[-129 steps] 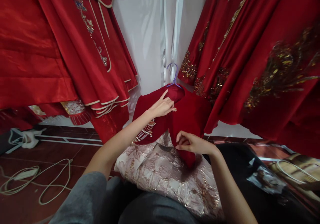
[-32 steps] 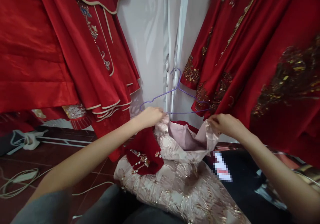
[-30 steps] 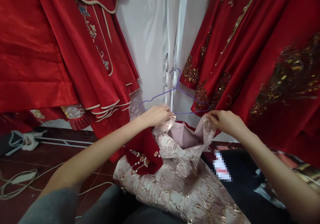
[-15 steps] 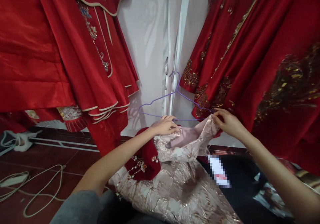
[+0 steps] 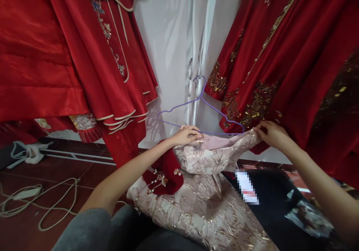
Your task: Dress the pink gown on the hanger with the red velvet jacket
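A pale pink brocade dress (image 5: 207, 202) with gold thread lies across my lap, its lined top edge facing up. My left hand (image 5: 187, 134) is closed on the left part of that top edge, at the lower bar of a purple wire hanger (image 5: 202, 96). Whether it also grips the bar, I cannot tell. With thumb and fingers, my right hand (image 5: 270, 133) pinches the dress's right upper corner, just beyond the hanger's right end. Beside the left forearm, a dark red cloth piece (image 5: 168, 172) with beaded ornaments rests on the dress.
Red embroidered garments (image 5: 112, 56) hang on the left, and more red gowns (image 5: 260, 68) with gold sequins on the right. A white wall (image 5: 165, 27) stands behind. Looped cable (image 5: 58, 210) lies on the floor. At right are a dark surface (image 5: 269, 195) and a clear plastic bag (image 5: 308, 217).
My right hand has moved right, away from the hanger's end, drawing the dress's corner outward. The top edge is stretched wider and its opening looks narrower. My left hand stays at the edge.
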Tool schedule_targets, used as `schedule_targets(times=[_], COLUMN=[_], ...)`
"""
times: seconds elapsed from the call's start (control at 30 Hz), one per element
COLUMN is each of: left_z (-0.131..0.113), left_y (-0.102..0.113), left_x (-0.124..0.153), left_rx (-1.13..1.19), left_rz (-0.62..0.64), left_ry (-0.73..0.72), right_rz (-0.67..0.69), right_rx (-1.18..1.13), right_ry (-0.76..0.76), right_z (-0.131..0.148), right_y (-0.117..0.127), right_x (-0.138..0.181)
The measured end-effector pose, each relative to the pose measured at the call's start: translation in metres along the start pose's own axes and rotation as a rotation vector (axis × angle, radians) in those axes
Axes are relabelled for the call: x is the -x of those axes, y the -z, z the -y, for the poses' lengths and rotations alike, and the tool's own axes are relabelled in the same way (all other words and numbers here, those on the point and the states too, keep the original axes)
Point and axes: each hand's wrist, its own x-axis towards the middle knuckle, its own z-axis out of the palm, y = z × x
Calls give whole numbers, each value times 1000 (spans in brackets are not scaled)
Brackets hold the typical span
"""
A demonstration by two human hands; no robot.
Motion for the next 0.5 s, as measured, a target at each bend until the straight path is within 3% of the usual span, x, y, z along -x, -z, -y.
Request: schedule_targets(times=[0.23,0.37,0.5], left_z=[0,-5,-5], left_y=[1,-1,-5], left_x=[-1,-6,-12], left_rx=[21,244,332], left_rz=[29,52,-90], left_ry=[-28,-103,-5], right_rz=[-69,-122,-286], right_rx=[-217,-380,-370], right_ry=[-71,-14,22], right_z=[44,89,126], right_y=[15,15,1], right_x=[-2,-15,-24])
